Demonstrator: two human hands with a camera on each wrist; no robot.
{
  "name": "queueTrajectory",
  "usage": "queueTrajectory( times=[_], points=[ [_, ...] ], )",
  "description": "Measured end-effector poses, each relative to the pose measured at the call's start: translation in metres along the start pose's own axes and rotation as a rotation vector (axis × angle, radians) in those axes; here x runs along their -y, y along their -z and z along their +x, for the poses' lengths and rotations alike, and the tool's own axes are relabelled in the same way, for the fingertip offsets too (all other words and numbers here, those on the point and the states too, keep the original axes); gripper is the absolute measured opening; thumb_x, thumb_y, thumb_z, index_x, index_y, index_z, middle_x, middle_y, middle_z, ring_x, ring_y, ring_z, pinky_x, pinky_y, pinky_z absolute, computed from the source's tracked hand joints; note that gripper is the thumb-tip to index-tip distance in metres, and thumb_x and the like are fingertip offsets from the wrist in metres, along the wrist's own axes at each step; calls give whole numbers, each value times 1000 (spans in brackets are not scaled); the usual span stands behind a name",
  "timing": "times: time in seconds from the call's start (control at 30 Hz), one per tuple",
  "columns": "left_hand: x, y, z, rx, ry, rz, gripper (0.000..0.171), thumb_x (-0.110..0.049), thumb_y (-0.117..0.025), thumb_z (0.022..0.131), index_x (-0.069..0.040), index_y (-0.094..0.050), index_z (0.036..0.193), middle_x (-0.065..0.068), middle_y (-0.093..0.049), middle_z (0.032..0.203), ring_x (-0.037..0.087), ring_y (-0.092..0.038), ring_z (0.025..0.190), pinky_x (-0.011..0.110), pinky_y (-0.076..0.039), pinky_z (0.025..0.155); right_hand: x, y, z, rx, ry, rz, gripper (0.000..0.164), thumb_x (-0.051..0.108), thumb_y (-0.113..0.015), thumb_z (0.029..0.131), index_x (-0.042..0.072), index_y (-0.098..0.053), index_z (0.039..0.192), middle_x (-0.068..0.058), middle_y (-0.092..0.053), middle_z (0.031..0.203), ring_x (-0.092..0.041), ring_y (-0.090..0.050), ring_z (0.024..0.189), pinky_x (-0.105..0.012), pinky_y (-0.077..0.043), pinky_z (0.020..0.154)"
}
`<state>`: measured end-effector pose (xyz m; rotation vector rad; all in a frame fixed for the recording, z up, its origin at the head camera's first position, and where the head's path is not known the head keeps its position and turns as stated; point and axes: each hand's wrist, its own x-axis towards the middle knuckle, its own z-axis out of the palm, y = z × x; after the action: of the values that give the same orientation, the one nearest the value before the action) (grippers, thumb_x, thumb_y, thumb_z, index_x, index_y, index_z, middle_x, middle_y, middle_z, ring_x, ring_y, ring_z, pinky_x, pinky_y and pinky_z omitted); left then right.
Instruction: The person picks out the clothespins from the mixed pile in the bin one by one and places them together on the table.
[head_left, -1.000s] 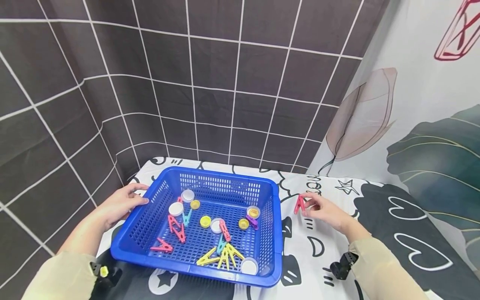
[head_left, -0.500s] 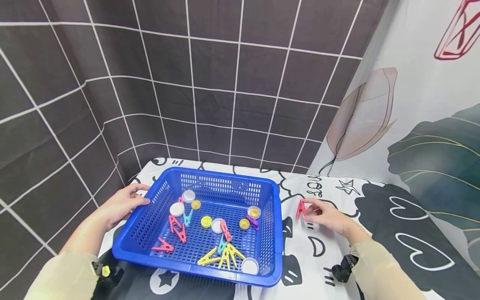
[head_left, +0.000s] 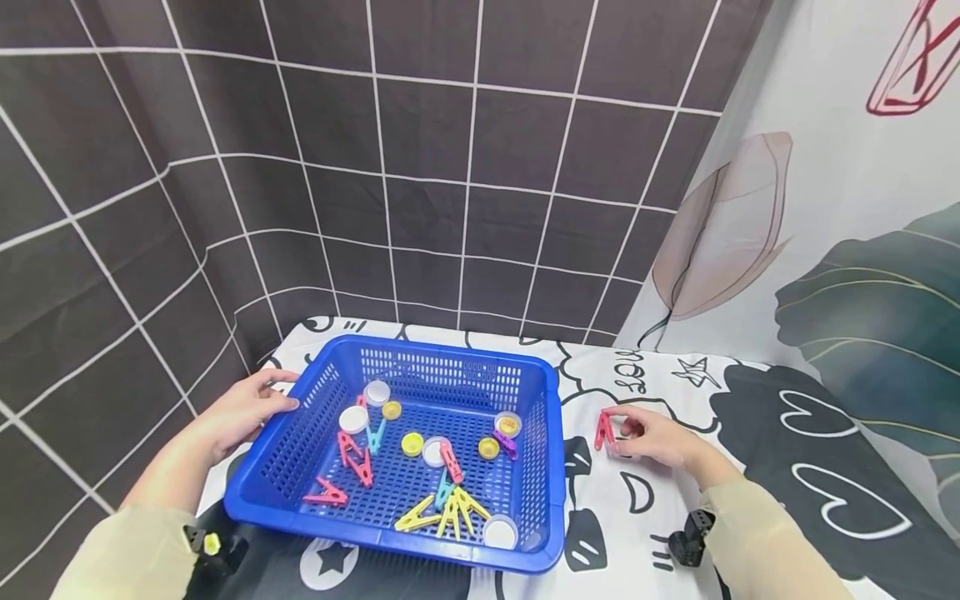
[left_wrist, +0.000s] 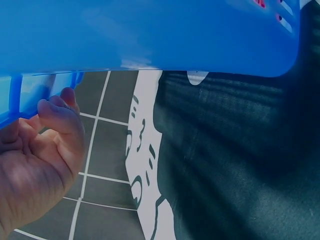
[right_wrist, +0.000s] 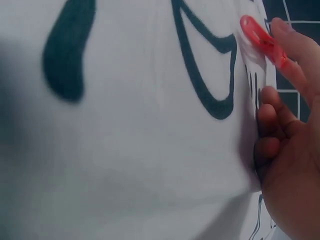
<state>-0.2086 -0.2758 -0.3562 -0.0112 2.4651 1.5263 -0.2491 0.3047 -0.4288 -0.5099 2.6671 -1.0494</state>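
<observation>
My right hand (head_left: 651,437) pinches a red clothespin (head_left: 603,430) between thumb and finger, low over the patterned cloth to the right of the basket. In the right wrist view the clothespin (right_wrist: 262,41) points away from the fingertips, and the other fingers are curled. My left hand (head_left: 243,410) grips the left rim of a blue plastic basket (head_left: 450,347); the left wrist view shows its fingers curled at the basket's side. Inside lie red clothespins (head_left: 356,458), yellow clothespins (head_left: 452,512), teal clothespins (head_left: 376,436) and a purple clothespin (head_left: 507,444).
White round caps (head_left: 354,419) and yellow caps (head_left: 412,444) also lie scattered in the basket. A black-and-white printed cloth (head_left: 622,533) covers the table. A dark hanging with white grid lines (head_left: 427,208) stands behind, and a leaf-print curtain (head_left: 750,208) hangs at right.
My right hand has moved a little down and toward me with the red clothespin, lower over the cloth. The left hand and the basket have stayed in place.
</observation>
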Motion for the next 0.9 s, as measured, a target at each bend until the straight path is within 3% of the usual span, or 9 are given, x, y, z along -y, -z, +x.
queueTrajectory(
  times=[0.3, 0.63, 0.9],
  points=[
    [0, 0, 1, -8, 8, 13, 55, -19, -56, 92, -1, -31, 138, 19, -59, 108, 24, -63, 85, 40, -55, 71, 5, 6, -4, 31, 22, -45, 56, 25, -74, 77, 3, -55, 125, -2, -50, 84, -14, -45, 75, -26, -38, 65],
    [0, -1, 1, -11, 3, 7, 55, -19, -56, 92, -1, -32, 138, 18, -60, 105, 24, -64, 83, 39, -55, 70, 8, 7, -3, 83, -18, -89, 60, 24, -77, 74, 2, -54, 126, -5, -47, 89, -20, -43, 83, -36, -37, 72],
    [2, 0, 1, -17, -5, 12, 54, -19, -56, 92, -1, -32, 137, 18, -60, 105, 23, -63, 83, 38, -55, 70, 7, 8, -2, 104, -21, -129, 65, 26, -77, 73, 3, -52, 129, -5, -46, 92, -20, -43, 85, -37, -37, 74]
  ],
)
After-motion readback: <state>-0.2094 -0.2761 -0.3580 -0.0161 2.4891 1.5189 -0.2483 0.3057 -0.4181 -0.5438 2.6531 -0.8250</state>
